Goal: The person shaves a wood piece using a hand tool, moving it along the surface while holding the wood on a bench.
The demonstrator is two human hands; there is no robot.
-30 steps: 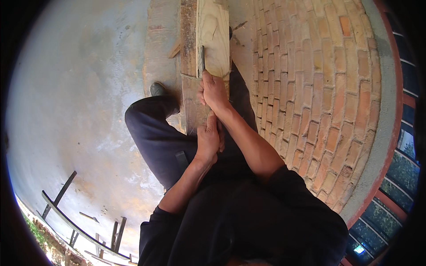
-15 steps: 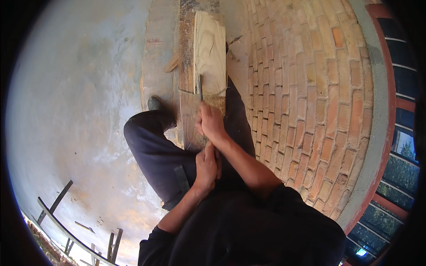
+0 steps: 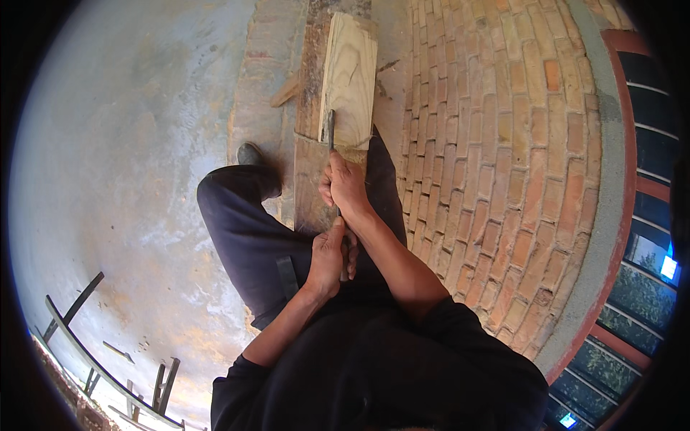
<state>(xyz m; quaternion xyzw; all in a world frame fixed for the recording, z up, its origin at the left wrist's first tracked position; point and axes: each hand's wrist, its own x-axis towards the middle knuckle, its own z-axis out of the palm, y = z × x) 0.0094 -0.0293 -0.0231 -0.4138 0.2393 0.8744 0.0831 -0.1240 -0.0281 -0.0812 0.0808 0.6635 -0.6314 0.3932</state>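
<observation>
A pale, thick wooden board [image 3: 353,68] with visible grain lies lengthwise on a darker wooden beam [image 3: 310,165]. A long chisel [image 3: 331,126] with a dark metal blade rests its tip on the board's near left part. My right hand [image 3: 346,183] is closed round the blade's shaft, just short of the board's near end. Closer to my body, my left hand [image 3: 329,258] is closed round the tool's rear end, which its fingers mostly hide. A thin cord or wire [image 3: 305,136] crosses the beam at the board's near end.
My legs straddle the beam, with a dark shoe [image 3: 249,154] on the left. A small wood offcut [image 3: 286,91] lies left of the beam. A brick surface [image 3: 496,165] and barred windows [image 3: 647,201] stand to the right. A dark frame [image 3: 108,359] lies at lower left.
The view has shifted slightly, so the board and beam appear farther right. The chisel tip and both hands have moved a little forward along the board. Both hands keep their hold.
</observation>
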